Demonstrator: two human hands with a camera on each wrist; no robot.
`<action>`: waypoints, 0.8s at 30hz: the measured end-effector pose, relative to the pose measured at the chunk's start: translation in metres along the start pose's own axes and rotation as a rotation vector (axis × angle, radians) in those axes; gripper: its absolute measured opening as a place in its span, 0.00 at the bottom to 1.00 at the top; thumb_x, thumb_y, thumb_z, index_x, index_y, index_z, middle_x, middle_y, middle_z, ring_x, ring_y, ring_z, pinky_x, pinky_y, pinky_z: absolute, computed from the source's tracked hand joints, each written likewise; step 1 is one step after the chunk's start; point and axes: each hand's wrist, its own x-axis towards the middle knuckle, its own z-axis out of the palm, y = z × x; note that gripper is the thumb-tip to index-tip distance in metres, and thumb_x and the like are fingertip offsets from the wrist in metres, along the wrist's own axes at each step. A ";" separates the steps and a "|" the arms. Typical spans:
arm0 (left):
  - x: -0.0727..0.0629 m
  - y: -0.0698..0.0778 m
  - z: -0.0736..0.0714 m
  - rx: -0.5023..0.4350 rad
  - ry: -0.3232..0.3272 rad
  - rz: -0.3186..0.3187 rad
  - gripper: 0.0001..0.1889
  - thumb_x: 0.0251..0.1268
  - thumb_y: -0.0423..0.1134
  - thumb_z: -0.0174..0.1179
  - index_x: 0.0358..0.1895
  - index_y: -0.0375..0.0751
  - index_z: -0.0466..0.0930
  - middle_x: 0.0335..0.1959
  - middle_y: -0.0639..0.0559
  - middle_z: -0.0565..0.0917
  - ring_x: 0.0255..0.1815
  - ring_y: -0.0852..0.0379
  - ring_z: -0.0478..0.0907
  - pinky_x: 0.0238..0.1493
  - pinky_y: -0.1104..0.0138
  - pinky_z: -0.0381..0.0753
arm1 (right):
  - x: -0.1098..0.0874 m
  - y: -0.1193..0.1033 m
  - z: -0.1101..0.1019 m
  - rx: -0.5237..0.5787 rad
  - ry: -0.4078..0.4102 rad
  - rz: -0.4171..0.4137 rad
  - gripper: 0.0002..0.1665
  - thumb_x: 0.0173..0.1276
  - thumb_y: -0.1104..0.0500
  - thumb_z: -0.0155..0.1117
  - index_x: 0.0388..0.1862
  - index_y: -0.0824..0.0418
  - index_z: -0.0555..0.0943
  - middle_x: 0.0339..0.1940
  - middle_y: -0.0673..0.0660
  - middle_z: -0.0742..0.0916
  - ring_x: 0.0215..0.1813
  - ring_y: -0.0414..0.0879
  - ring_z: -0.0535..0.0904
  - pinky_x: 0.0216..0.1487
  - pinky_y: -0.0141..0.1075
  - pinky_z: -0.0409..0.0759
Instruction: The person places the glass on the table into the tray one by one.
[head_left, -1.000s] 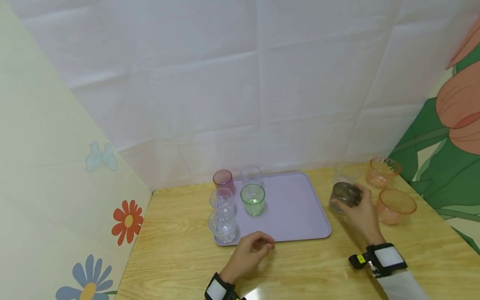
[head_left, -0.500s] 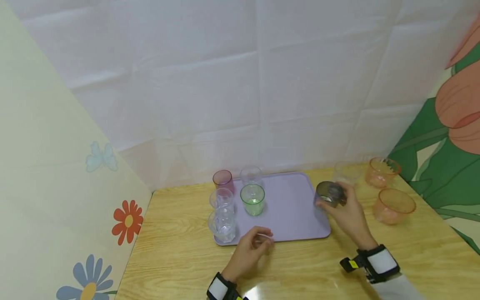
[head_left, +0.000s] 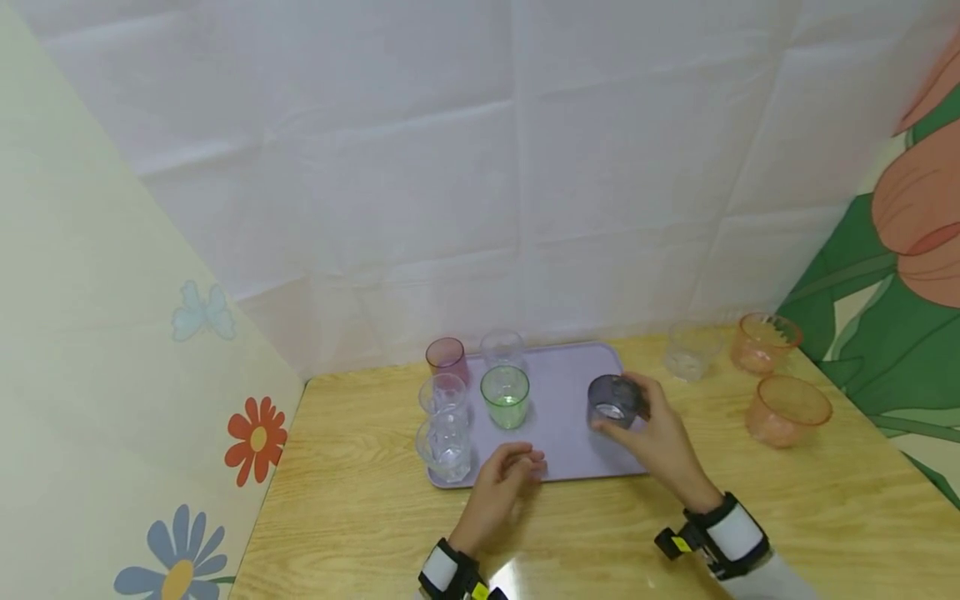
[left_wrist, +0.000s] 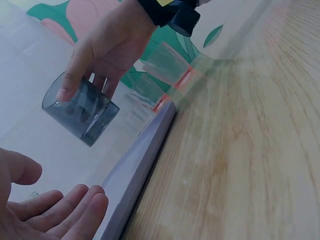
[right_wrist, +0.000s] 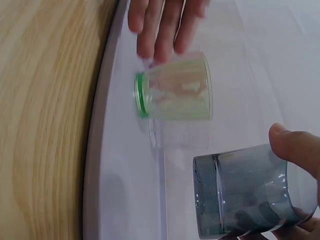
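My right hand (head_left: 663,437) grips a smoky grey glass tumbler (head_left: 609,402) by its side, thumb at the front. In the left wrist view the tumbler (left_wrist: 80,110) hangs slightly raised over the lilac tray (head_left: 562,375). At the tray's front edge my left hand (head_left: 495,496) holds nothing, its fingers loosely bent. A green glass (head_left: 506,400) stands on the tray, with a clear glass (head_left: 502,346) behind it. Along the left side are a purple glass (head_left: 447,360) and two clear glasses, one behind (head_left: 442,393), one in front (head_left: 447,454).
Right of the tray, another clear glass (head_left: 688,358) and two orange bowls, one far (head_left: 765,346) and one near (head_left: 789,412), stand on the wooden table (head_left: 337,467). A white sheet (head_left: 420,167) hangs behind the table, and a flower-painted panel (head_left: 922,250) borders the right.
My right hand has carried the grey tumbler leftward from beside the orange bowls to over the tray's right half. My left hand has shifted very slightly away from me.
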 end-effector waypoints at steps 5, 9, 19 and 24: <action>0.002 -0.001 0.001 -0.044 -0.016 0.006 0.20 0.86 0.33 0.50 0.68 0.19 0.68 0.64 0.24 0.82 0.67 0.32 0.82 0.63 0.63 0.87 | -0.006 -0.012 0.016 0.027 -0.065 -0.004 0.54 0.61 0.61 0.84 0.79 0.70 0.62 0.73 0.74 0.77 0.72 0.71 0.76 0.73 0.64 0.73; 0.002 -0.001 0.002 -0.062 -0.012 0.014 0.21 0.86 0.33 0.48 0.69 0.17 0.66 0.65 0.22 0.80 0.67 0.30 0.81 0.64 0.62 0.87 | -0.011 -0.018 0.031 0.036 -0.101 -0.041 0.54 0.59 0.59 0.85 0.78 0.70 0.64 0.71 0.74 0.80 0.70 0.70 0.79 0.72 0.63 0.76; 0.000 -0.001 0.001 -0.143 0.080 -0.085 0.22 0.85 0.35 0.49 0.69 0.20 0.68 0.60 0.33 0.83 0.57 0.50 0.87 0.61 0.66 0.87 | -0.019 -0.024 0.068 0.092 -0.169 -0.089 0.54 0.55 0.63 0.86 0.76 0.69 0.66 0.68 0.72 0.83 0.69 0.67 0.81 0.70 0.60 0.78; -0.002 -0.002 -0.004 -0.232 0.110 -0.141 0.23 0.83 0.35 0.48 0.70 0.20 0.67 0.57 0.35 0.84 0.54 0.53 0.87 0.60 0.65 0.88 | -0.020 -0.025 0.080 0.131 -0.197 -0.071 0.54 0.56 0.62 0.87 0.77 0.68 0.66 0.69 0.71 0.83 0.70 0.66 0.80 0.72 0.60 0.77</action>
